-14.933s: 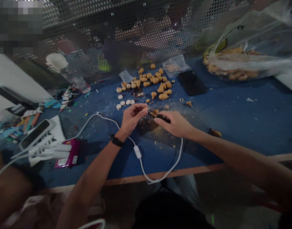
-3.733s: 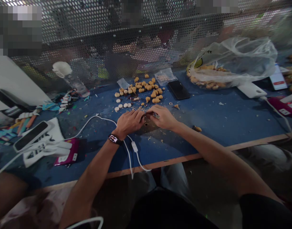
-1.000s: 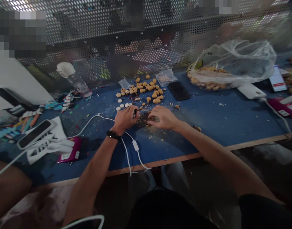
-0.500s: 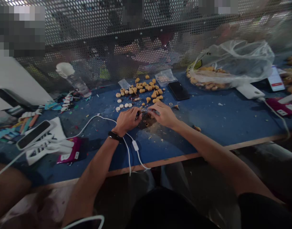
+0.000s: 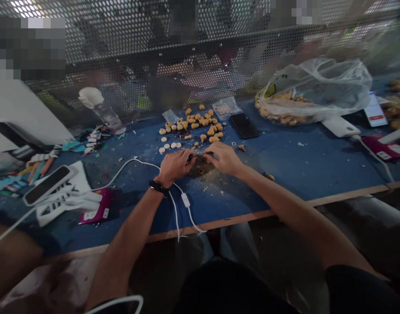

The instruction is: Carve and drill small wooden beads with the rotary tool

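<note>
A person works bare-handed at a blue worktop [image 5: 301, 161], both forearms reaching in toward a cluster of small tan gourd-shaped pieces [image 5: 211, 130] spread before a perforated metal screen [image 5: 187, 65]. The left hand [image 5: 175, 166], a black wristband [image 5: 158, 186] just behind it, sits on the near side of the cluster, fingers curled around a small dark object [image 5: 189, 158] that is mostly hidden. Beside it, also on the cluster's near side, the right hand [image 5: 223, 158] pinches a small greyish object [image 5: 215, 155], too covered to identify; the two hands are apart, with a narrow gap between their fingertips. Below that gap, nearer the person than the cluster, a small brown piece with a dark hole [image 5: 201, 171] lies among pale shavings. White discs [image 5: 167, 146] rest at the cluster's near left edge, and a clear packet [image 5: 226, 108] lies at its far right. A black phone [image 5: 244, 125] lies just right of the cluster, with a large plastic bag of tan pieces [image 5: 285, 114] farther right. Well left of the cluster stand a clear bottle [image 5: 110, 117] and, closer to the person, a magenta box [image 5: 103, 207], while a white cable [image 5: 185, 199] loops in front of it on the near side
</note>
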A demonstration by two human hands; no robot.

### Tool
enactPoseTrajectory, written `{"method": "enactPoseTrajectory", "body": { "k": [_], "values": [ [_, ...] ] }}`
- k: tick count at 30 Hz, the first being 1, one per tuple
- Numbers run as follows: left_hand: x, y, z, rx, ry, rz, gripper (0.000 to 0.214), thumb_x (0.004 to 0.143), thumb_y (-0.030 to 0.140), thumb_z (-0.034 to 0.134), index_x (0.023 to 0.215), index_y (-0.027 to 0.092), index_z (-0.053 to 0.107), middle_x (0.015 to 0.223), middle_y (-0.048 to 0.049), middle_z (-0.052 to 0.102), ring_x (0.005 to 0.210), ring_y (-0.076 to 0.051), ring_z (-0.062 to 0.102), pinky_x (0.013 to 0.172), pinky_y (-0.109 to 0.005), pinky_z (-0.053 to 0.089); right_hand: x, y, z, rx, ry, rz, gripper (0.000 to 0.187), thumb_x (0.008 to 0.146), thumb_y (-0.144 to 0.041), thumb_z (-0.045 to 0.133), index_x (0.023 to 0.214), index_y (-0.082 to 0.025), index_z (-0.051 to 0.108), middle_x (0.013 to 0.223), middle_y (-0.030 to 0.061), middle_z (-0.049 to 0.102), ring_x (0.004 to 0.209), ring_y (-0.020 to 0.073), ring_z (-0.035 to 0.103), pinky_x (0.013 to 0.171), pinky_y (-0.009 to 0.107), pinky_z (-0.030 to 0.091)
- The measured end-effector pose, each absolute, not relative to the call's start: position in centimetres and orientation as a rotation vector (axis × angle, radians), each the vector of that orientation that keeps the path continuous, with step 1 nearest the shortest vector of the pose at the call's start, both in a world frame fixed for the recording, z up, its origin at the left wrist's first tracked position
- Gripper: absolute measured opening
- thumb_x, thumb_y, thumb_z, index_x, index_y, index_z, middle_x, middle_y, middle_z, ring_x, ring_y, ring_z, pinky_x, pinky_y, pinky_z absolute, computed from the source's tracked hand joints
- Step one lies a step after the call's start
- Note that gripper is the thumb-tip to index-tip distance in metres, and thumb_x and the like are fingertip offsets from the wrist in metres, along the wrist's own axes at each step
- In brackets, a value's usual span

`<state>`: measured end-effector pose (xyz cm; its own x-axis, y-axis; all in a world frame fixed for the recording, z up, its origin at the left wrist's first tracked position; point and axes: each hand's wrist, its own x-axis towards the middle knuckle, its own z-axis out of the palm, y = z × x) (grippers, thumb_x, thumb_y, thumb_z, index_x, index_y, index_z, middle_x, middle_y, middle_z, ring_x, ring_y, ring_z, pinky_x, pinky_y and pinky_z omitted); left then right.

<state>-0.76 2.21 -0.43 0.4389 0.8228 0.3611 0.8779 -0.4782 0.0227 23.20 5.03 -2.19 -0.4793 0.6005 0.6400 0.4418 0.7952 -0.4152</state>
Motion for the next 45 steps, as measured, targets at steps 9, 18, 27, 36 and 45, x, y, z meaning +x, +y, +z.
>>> {"method": "enactPoseTrajectory", "body": {
  "k": [9,18,27,36,45],
  "values": [
    [-1.5,2.4,0.3,-2.478,-1.607,-0.469,0.037,0.108,0.05,0.043,0.109,0.022,0.067,0.1,-0.009,0.078,0.09,-0.025,0.073,0.066,-0.034,0.04,24.9,6.5,-2.4,-0.891,-2.099,0.178,0.012,0.1,-0.028,0.061,0.099,-0.024,0.073,0.101,0.0084,0.076,0.099,0.0267,0.068,0.093,0.043,0.054],
    [-3.3,3.2,0.5,-2.403,-1.764,-0.432,0.034,0.106,0.051,0.045,0.113,0.025,0.066,0.106,-0.009,0.079,0.09,-0.028,0.073,0.07,-0.035,0.041,25.4,8.3,-3.2,-0.968,-2.145,0.123,0.017,0.1,-0.027,0.061,0.098,-0.022,0.077,0.103,0.0114,0.076,0.103,0.0298,0.066,0.097,0.045,0.051],
    [-5.0,3.8,0.2,-2.255,-1.927,-0.525,0.036,0.106,0.053,0.043,0.113,0.025,0.065,0.109,-0.0094,0.08,0.091,-0.028,0.074,0.072,-0.033,0.042,22.0,12.8,-1.4,-1.031,-2.174,0.1,0.017,0.098,-0.026,0.064,0.099,-0.024,0.08,0.102,0.0091,0.076,0.104,0.0285,0.065,0.097,0.043,0.05],
    [-5.3,3.8,0.0,-2.274,-1.917,-0.639,0.033,0.106,0.05,0.044,0.111,0.025,0.066,0.108,-0.0095,0.08,0.087,-0.027,0.075,0.069,-0.033,0.041,18.6,17.4,-2.2,-1.105,-2.23,0.098,0.018,0.093,-0.024,0.064,0.1,-0.02,0.081,0.108,0.0108,0.079,0.109,0.0301,0.067,0.104,0.048,0.048],
    [-5.3,3.9,-0.1,-2.27,-1.938,-0.648,0.031,0.105,0.05,0.047,0.111,0.025,0.066,0.107,-0.0097,0.08,0.086,-0.027,0.074,0.07,-0.032,0.043,19.0,18.5,-1.2,-1.183,-2.16,0.064,0.024,0.097,-0.021,0.056,0.105,-0.018,0.078,0.111,0.0132,0.078,0.108,0.03,0.066,0.101,0.044,0.048]
  ]
}}
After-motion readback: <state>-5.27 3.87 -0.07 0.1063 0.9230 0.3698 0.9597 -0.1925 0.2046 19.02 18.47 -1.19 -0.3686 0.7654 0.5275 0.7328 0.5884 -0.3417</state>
